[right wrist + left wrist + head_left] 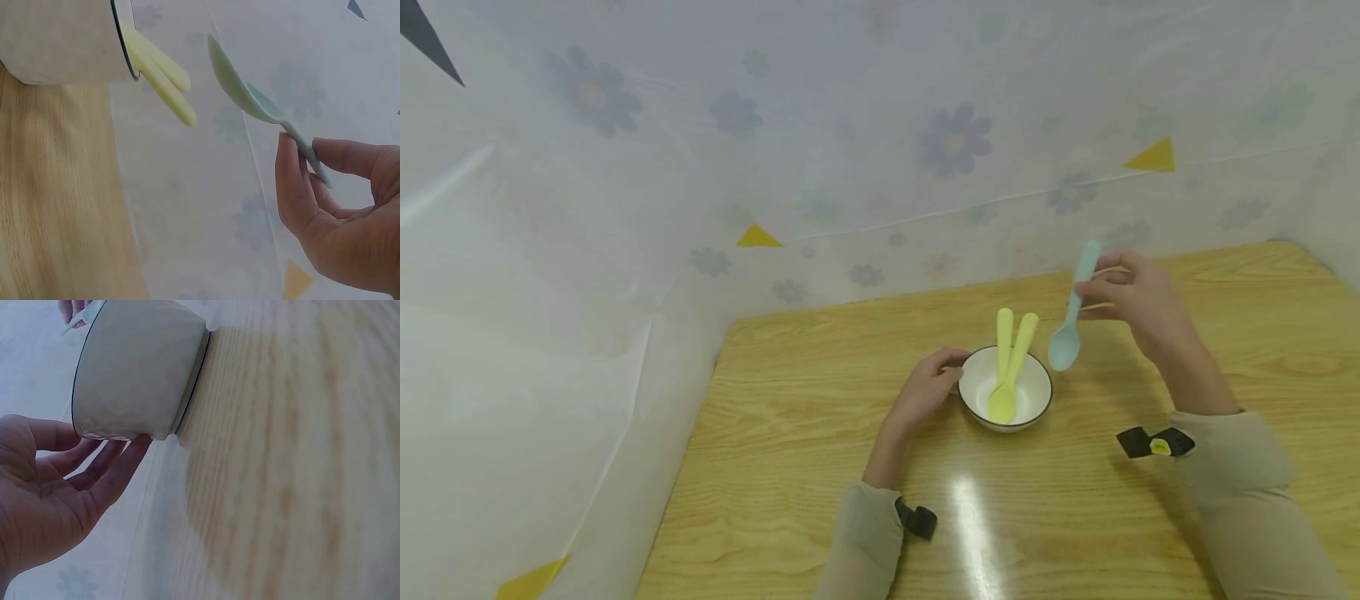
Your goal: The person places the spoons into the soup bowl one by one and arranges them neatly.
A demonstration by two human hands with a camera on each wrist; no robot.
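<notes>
**Blue spoon held beside the bowl**

While our left hand [928,387] rests against the left side of the white bowl [1033,390], our right hand [1131,300] holds a pale blue spoon [1070,321] in the air just right of and beyond the bowl's rim; the spoon hangs bowl-end down, its handle pinched between thumb and fingertips [292,181], and it touches neither the bowl nor the wooden table [820,433]. In the left wrist view, the fingers [115,472] of the left hand are loosely spread and lie against the bowl's outer wall near its dark rim; they steady it rather than wrap round it. Two yellow spoons [1009,367] already stand inside the bowl, their scoops at the bottom and their handles leaning out over the far rim, side by side.

We judge the step in hand to be bringing the blue spoon to the bowl to join the two yellow ones. The next move, as we read it, calls for carrying the spoon left over the rim, tipping the scoop down into the free space in the bowl beside the yellow pair, then easing the pinch so the handle comes to lean on the rim; the left hand should keep the bowl from sliding or tipping.
</notes>
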